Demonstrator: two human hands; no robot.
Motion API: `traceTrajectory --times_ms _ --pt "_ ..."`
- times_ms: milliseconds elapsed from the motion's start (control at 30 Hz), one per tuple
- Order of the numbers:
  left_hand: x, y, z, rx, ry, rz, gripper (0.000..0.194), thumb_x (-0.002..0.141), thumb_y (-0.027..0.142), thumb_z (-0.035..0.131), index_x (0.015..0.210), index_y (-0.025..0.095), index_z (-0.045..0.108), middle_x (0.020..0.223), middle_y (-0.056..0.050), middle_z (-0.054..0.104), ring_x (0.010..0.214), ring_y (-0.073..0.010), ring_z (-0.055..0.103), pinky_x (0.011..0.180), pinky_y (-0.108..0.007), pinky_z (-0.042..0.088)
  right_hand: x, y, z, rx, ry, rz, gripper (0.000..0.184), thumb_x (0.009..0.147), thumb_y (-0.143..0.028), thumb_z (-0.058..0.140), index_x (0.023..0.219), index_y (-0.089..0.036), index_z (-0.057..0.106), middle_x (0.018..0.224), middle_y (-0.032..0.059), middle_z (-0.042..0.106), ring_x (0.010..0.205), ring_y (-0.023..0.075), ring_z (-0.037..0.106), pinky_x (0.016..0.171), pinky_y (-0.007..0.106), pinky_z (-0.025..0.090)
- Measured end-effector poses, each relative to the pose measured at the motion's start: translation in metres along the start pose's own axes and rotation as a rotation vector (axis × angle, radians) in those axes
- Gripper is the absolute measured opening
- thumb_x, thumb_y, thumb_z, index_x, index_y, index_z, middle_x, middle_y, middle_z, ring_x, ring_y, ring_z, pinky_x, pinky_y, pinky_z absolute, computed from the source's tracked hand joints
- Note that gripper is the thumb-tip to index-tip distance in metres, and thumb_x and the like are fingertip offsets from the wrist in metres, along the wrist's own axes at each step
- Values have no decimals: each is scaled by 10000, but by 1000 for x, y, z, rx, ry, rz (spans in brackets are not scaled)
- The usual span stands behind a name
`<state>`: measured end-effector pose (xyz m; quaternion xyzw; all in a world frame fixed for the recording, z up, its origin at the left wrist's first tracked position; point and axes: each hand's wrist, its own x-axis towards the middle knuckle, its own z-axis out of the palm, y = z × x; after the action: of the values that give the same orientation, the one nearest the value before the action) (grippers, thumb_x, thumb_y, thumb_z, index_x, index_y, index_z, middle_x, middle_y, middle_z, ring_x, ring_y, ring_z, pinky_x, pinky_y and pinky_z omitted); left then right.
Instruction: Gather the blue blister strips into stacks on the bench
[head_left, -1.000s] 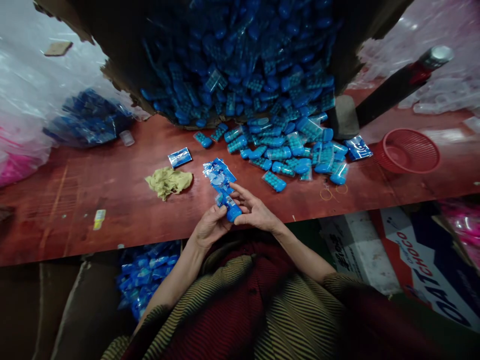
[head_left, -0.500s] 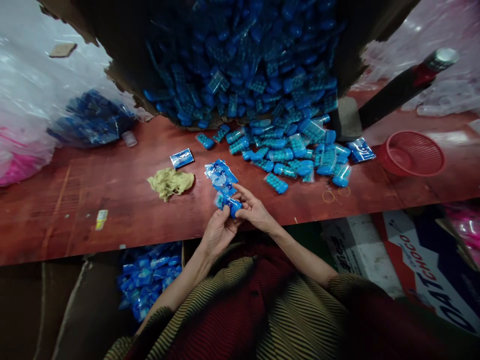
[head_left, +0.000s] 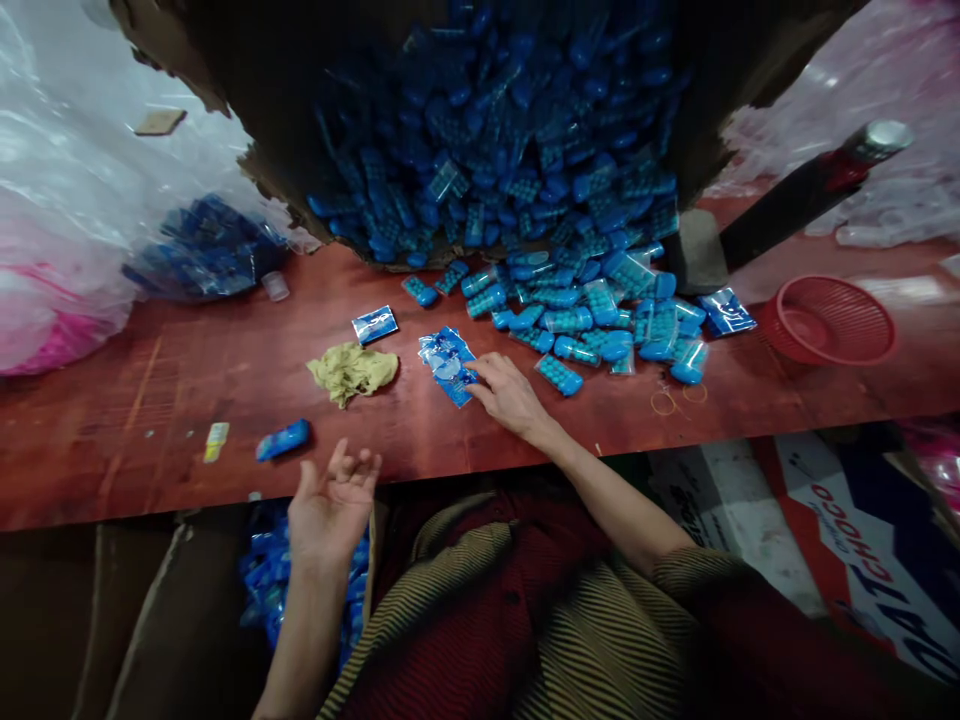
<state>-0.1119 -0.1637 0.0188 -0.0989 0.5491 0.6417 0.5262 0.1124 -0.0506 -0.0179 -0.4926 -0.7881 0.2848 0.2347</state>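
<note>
A blue-wrapped container (head_left: 283,440) that both hands held together half a second ago now lies alone on the red surface (head_left: 420,440), near its front edge and to the left of the left hand (head_left: 334,500). The hands have parted. The left hand is turned palm up at the front edge, its grip apart and empty, with the fingers loosely curled. The right hand (head_left: 506,395) has moved forward to a stack of blue sleeves (head_left: 448,368), thumb and forefinger at its right side; whether that grip has closed on a sleeve, I cannot tell. The container lies on its side, slightly tilted in line, short and rounded, with a glossy, mostly blue covering; its print is too blurred to read. The sleeves are flat, shiny and printed in blue and white, overlapping in an uneven fan. To the left of the stack are a crumpled yellow-green cloth (head_left: 352,372) and, just behind it, a flat blue packet (head_left: 374,325). A small yellow and white label (head_left: 216,442) lies left of the container. To the right of the stack, clear containers with blue caps (head_left: 577,348) spread in a loose heap, showing blue beads inside, with a red basket (head_left: 829,350) farther right.
</note>
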Motion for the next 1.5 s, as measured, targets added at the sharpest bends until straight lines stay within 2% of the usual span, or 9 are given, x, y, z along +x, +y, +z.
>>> traceTrajectory --times_ms 67,200,267,400,567,700,1000,1233,1500 --pt "0 -17 2 217 -101 88 248 850 336 469 878 137 614 599 -27 632 697 -186 650 808 -391 503 10 -10 0 -126 -49 -2 332 877 -260 525 1202 -196 553 1164 106 557 1060 245 490 886 389 405" --pt "14 -38 23 697 -167 746 245 731 297 642 947 181 652 943 -51 663 966 -180 593 940 -315 409 13 -24 8 -351 -103 100 309 872 -345 530 1133 -184 568 1099 137 565 1006 281 485 810 407 405" --pt "25 -42 36 797 -203 874 263 725 283 642 968 181 651 1023 -61 641 1010 -172 571 939 -280 399 8 -26 16 -423 -83 184 308 856 -388 548 1048 -150 580 1026 153 570 981 286 488 789 398 404" --pt "41 -55 57 738 -308 631 282 735 300 607 972 146 605 848 -47 647 725 -129 618 693 -241 482 2 -23 29 -458 -44 275 259 877 -339 523 1025 -129 556 1010 155 564 959 269 498 756 366 407" --pt "44 -72 70 699 -309 431 417 693 317 637 1050 137 517 764 -15 625 529 -91 569 472 -192 436 5 -14 27 -444 -60 233 188 903 -296 473 984 -159 572 1016 127 578 951 251 507 756 345 400" --pt "46 -69 75 718 -313 443 408 670 286 648 1025 134 516 705 12 595 474 -68 528 416 -167 393 5 -13 24 -478 -3 268 308 864 -382 537 1024 -120 553 1034 150 567 970 273 502 757 359 397" --pt "47 -67 77 686 -315 396 424 645 298 670 997 134 502 646 31 573 448 -65 512 383 -158 360 5 -6 22 -500 -69 194 234 927 -174 353 982 -135 577 1011 138 576 956 257 496 776 357 370" --pt "44 -63 84 717 -321 415 388 662 281 664 992 135 520 610 47 547 420 -54 484 366 -152 336 6 -10 19 -498 -50 208 311 890 -383 487 1006 -103 556 1005 169 566 967 283 495 775 375 375" --pt "41 -64 81 726 -298 398 436 629 272 693 1002 127 520 627 40 570 404 -56 485 353 -157 332 0 -10 25 -447 -68 152 177 914 -238 418 953 -155 570 995 119 583 939 239 507 783 338 380"
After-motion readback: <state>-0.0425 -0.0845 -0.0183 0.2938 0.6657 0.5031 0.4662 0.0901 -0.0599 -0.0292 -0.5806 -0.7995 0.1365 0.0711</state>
